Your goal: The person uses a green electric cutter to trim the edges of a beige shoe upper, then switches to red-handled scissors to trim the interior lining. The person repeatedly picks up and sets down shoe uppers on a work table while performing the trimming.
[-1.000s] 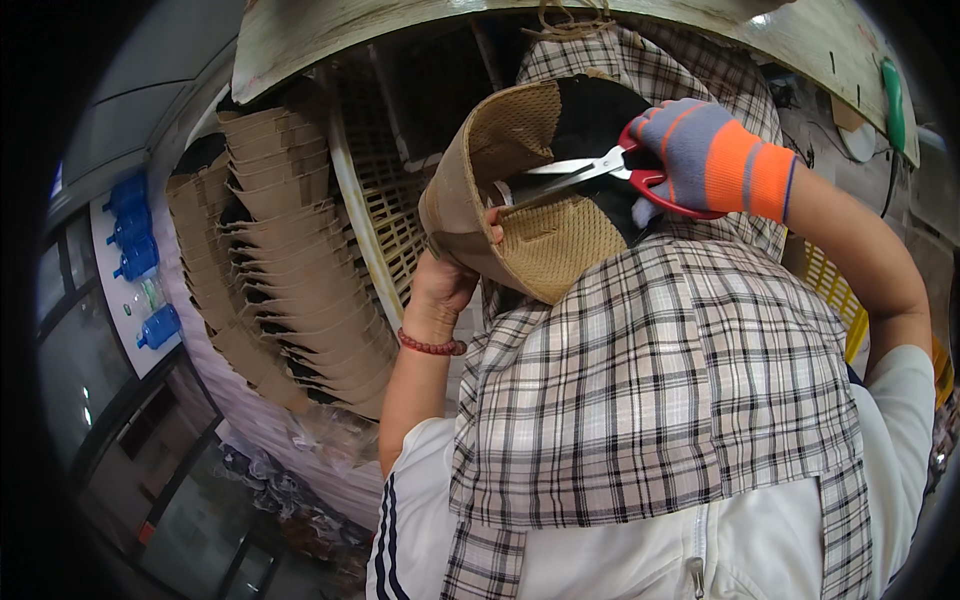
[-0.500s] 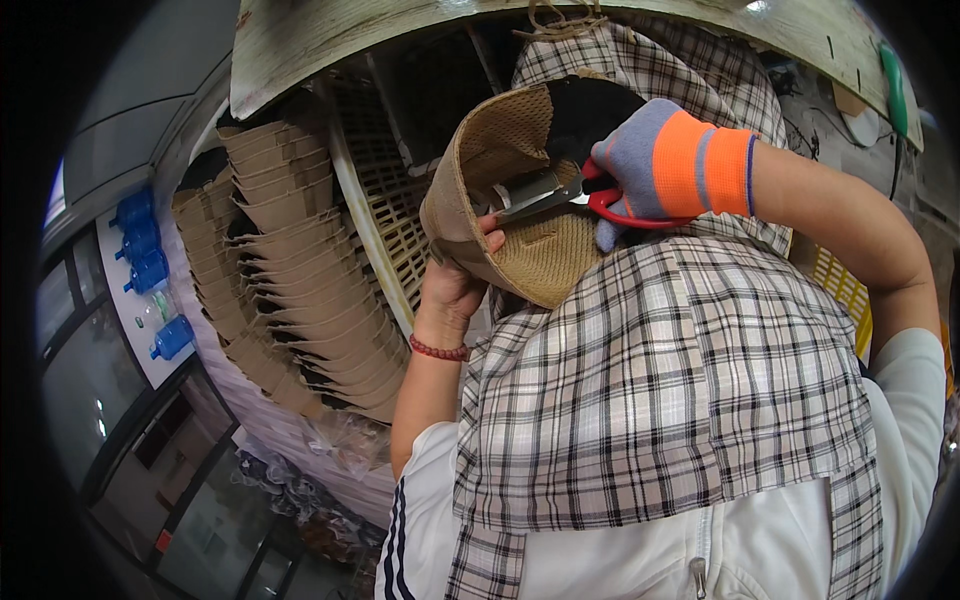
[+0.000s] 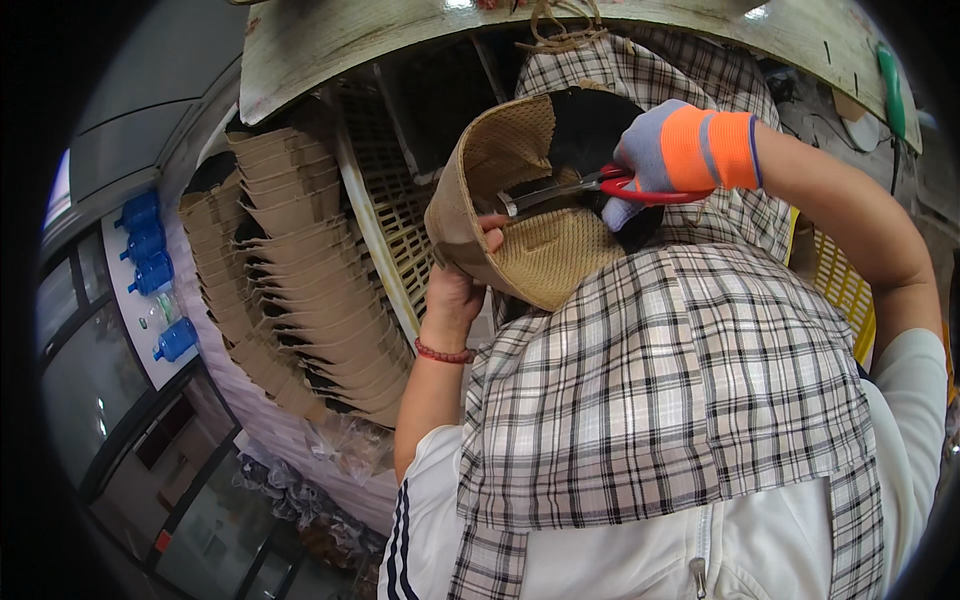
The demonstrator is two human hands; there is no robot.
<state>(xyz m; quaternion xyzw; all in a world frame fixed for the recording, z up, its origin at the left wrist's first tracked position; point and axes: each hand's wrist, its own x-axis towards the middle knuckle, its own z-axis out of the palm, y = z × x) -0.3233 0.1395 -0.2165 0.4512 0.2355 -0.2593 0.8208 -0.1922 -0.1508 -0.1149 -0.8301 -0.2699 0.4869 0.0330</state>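
Note:
My bare left hand [image 3: 455, 292], with a red bead bracelet at the wrist, is closed on the near left wall of a tan woven, bowl-shaped piece [image 3: 560, 262]. Its fingertips show inside the hollow, and the rest of the fingers are behind the wall. A black part covers the far right side of the piece. My right hand [image 3: 665, 155], in a grey and orange glove, grips red-handled scissors [image 3: 575, 190]. Their blades reach into the hollow, the tips close to my left fingertips. Whether the tips touch the material cannot be made out.
Nested tan pieces [image 3: 310, 260] stand in stacks on the left. Beside them is a cream slatted plastic crate [image 3: 365, 225]. A worn tabletop [image 3: 340, 45] runs along the far edge, and a yellow basket [image 3: 835, 275] is on the right. Plaid apron cloth [image 3: 640, 380] covers my lap.
My right hand and the scissors have shifted slightly right, and the blades now look closer together. The left hand still grips the tan piece. The whole view has shifted a little.

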